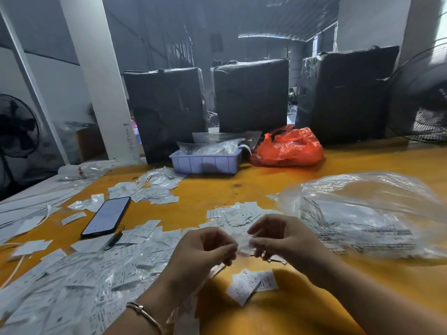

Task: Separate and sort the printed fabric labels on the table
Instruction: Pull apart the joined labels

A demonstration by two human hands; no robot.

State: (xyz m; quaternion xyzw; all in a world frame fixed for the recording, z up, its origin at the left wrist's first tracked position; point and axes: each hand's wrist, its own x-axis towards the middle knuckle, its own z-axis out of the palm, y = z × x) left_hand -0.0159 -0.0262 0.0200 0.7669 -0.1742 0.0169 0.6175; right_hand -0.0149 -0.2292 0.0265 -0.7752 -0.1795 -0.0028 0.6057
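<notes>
My left hand and my right hand meet above the yellow table, and both pinch a small, blurred white label between their fingertips. Just below them lies a small stack of printed labels marked "XS". A wide heap of loose white labels covers the table's left front. More labels lie spread beyond my hands, and another cluster of labels sits farther back.
A black phone lies face up at the left. A large clear plastic bag sits at the right. At the back stand a lilac tray, an orange bag and three black wrapped bundles. Fans flank the table.
</notes>
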